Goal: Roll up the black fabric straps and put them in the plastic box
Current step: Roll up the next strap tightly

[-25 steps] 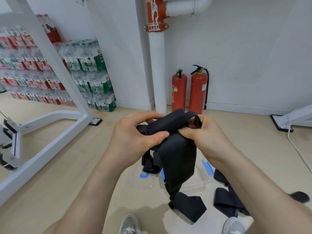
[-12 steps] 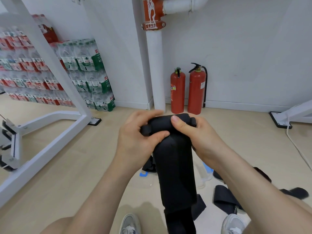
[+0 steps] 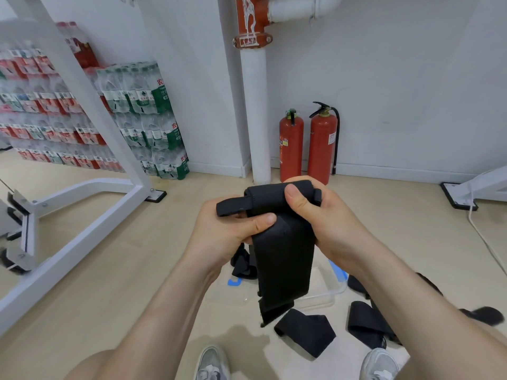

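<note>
Black fabric strap (image 3: pixel 282 259), gripped at its roll by our left hand (image 3: pixel 227 231) and right hand (image 3: pixel 326 223), has wound tighter, its tail now shorter above the plastic box (image 3: pixel 333 293) on the floor (image 3: pixel 123 283), rolling seemingly well along.
</note>
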A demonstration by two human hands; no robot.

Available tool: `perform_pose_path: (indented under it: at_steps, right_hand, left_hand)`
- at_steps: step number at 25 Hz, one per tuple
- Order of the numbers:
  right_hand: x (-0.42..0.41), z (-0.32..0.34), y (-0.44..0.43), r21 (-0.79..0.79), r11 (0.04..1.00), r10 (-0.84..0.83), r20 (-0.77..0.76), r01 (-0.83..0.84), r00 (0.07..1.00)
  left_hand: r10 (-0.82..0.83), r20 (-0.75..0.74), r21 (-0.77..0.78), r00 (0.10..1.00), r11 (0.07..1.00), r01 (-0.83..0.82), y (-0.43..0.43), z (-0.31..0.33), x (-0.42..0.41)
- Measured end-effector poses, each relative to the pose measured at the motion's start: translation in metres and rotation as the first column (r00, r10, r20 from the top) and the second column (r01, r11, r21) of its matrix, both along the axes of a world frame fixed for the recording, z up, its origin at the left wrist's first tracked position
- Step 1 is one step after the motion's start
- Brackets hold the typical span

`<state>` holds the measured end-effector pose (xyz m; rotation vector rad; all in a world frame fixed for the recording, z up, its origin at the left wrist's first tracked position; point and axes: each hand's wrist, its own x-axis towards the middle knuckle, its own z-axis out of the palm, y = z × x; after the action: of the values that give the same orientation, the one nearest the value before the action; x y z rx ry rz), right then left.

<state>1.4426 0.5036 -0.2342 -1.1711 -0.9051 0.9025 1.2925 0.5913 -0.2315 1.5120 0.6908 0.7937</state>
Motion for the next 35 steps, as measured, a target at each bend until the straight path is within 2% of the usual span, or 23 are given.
perform_pose_path:
  at_steps: [3, 6, 8, 10, 13, 17, 20, 24, 28, 31, 33, 35]
  right_hand:
    - [-0.002, 0.0, 0.001, 0.013, 1.0, -0.024, 0.111, 0.022, 0.994]
    - [-0.007, -0.004, 0.004, 0.017, 1.0, 0.003, 0.156, -0.005, 0.988]
    - [-0.007, -0.005, 0.005, 0.014, 1.0, 0.022, 0.054, -0.022, 0.998]
    - [0.0, -0.005, 0.004, 0.011, 0.997, 0.082, -0.081, -0.081, 0.993]
    - [0.005, -0.005, -0.001, -0.043, 0.975, 0.214, -0.058, -0.216, 0.975]
    - [0.005, -0.009, 0.0, -0.107, 0.989, 0.103, -0.034, -0.106, 0.994]
    - [0.003, -0.009, 0.002, -0.121, 0.992, 0.029, -0.024, -0.032, 0.999]
    - [-0.005, -0.006, 0.002, -0.123, 0.992, -0.027, -0.001, 0.027, 1.0]
    - [-0.011, 0.001, -0.003, -0.178, 0.984, -0.033, -0.056, 0.022, 0.998]
    - [-0.013, 0.005, -0.006, -0.123, 0.992, 0.031, -0.034, -0.035, 0.999]
    - [-0.013, 0.003, -0.004, -0.098, 0.995, -0.017, -0.005, 0.017, 1.0]
    - [-0.016, 0.0, 0.0, -0.092, 0.993, -0.074, 0.003, 0.074, 0.997]
  left_hand:
    - [-0.011, 0.028, -0.004, 1.0, 1.0, 0.012, -0.008, -0.002, 0.005]
    - [0.002, 0.08, 0.014, 0.997, 1.0, -0.003, -0.015, -0.002, 0.009]
    - [0.084, 0.07, 0.069, 0.994, 0.994, -0.089, -0.017, 0.0, 0.012]
    - [0.134, 0.09, 0.06, 0.987, 0.988, -0.14, -0.017, 0.002, 0.013]
    - [0.183, 0.12, -0.012, 0.976, 0.983, -0.182, -0.009, 0.006, 0.009]
    - [0.167, 0.057, 0.158, 0.984, 0.972, -0.174, 0.0, 0.006, 0.003]
    - [0.034, 0.084, 0.253, 0.996, 0.966, -0.054, 0.004, 0.004, 0.001]
    - [0.025, 0.045, 0.511, 0.999, 0.859, -0.044, 0.0, -0.003, 0.008]
    - [0.048, 0.047, 0.578, 0.998, 0.813, -0.067, -0.011, -0.014, 0.017]
    - [0.055, 0.046, 0.64, 0.997, 0.765, -0.072, -0.013, -0.017, 0.018]
    - [0.022, 0.06, 0.579, 0.998, 0.814, -0.052, -0.017, -0.016, 0.018]
    - [-0.021, 0.147, 0.347, 0.989, 0.937, -0.032, -0.023, -0.015, 0.02]
